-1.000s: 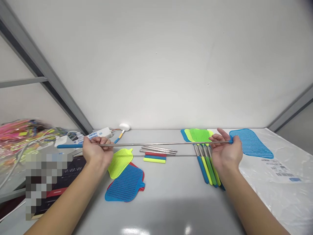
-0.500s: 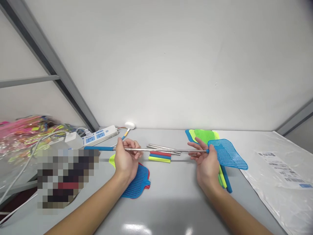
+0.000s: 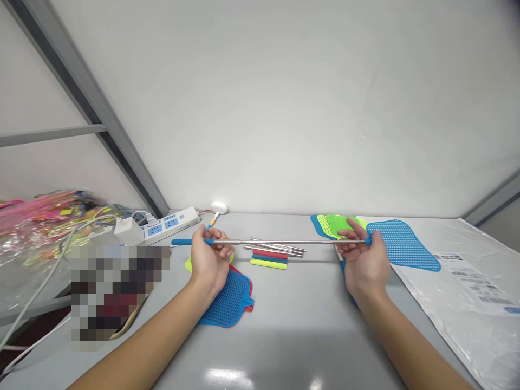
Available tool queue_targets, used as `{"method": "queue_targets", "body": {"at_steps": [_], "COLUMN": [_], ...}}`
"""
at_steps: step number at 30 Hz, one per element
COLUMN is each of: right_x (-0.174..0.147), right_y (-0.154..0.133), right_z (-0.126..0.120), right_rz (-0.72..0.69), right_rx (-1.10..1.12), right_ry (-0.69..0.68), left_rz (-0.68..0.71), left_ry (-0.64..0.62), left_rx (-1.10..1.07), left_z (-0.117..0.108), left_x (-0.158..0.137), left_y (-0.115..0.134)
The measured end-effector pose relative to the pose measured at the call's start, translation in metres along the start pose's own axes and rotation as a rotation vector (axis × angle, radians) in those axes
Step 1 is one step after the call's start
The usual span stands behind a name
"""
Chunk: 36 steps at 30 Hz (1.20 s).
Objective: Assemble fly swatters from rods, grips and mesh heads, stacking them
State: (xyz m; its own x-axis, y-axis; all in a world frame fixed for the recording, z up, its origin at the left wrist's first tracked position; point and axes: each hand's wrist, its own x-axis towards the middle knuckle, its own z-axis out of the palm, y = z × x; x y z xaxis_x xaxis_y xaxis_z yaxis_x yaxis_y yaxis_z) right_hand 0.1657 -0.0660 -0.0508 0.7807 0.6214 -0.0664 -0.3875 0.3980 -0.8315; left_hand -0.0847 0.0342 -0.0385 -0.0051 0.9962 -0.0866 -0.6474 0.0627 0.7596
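Observation:
A blue fly swatter (image 3: 292,242) with a shiny telescopic metal rod spans level between my two hands, above the table. My left hand (image 3: 210,260) is closed around the end of its blue handle (image 3: 181,241), which sticks out to the left. My right hand (image 3: 365,262) pinches the neck by the perforated blue head (image 3: 406,244), its other fingers spread behind the rod. Below the rod lie loose metal rods (image 3: 284,248) and red, blue and yellow handle sleeves (image 3: 268,264). Blue and red swatter heads (image 3: 228,298) lie under my left forearm, with a yellow one partly hidden.
Green, yellow and blue swatters (image 3: 337,225) are stacked at the back right. A white plastic bag (image 3: 455,303) with a label covers the right side. On the left are a power strip (image 3: 170,223), cables, a pixelated item (image 3: 117,298) and colourful plastic packages (image 3: 52,227).
My right hand has moved right with the swatter head, and my left hand now sits at the handle's end. A longer stretch of rod shows between my hands.

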Motion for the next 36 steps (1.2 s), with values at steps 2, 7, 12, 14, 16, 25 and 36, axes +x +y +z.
{"method": "queue_targets", "body": {"at_steps": [2, 7, 12, 14, 16, 25, 36], "right_x": [0.005, 0.008, 0.014, 0.019, 0.022, 0.034, -0.009], "right_y": [-0.003, -0.010, -0.019, -0.023, -0.026, -0.034, -0.003], "right_z": [-0.002, -0.002, -0.005, -0.008, -0.010, -0.018, 0.005], "right_rz": [0.003, 0.007, -0.035, -0.040, -0.044, -0.065, 0.001], "right_rx": [0.026, 0.047, 0.070, 0.080, 0.101, 0.065, -0.016], "right_ry": [0.037, 0.067, 0.105, 0.114, 0.120, 0.133, 0.026], "left_rz": [0.029, 0.045, 0.039, 0.026, 0.023, 0.099, 0.384], "left_ry": [0.013, 0.038, 0.075, 0.093, 0.112, 0.052, -0.109], "left_rx": [0.009, 0.014, -0.007, -0.019, -0.012, 0.168, 0.445], "left_z": [-0.001, -0.003, -0.004, -0.006, -0.008, -0.004, -0.003], "left_x": [0.003, 0.007, 0.012, 0.016, 0.020, 0.011, -0.013], "left_y": [0.001, 0.002, 0.007, 0.010, 0.012, -0.003, -0.017]}}
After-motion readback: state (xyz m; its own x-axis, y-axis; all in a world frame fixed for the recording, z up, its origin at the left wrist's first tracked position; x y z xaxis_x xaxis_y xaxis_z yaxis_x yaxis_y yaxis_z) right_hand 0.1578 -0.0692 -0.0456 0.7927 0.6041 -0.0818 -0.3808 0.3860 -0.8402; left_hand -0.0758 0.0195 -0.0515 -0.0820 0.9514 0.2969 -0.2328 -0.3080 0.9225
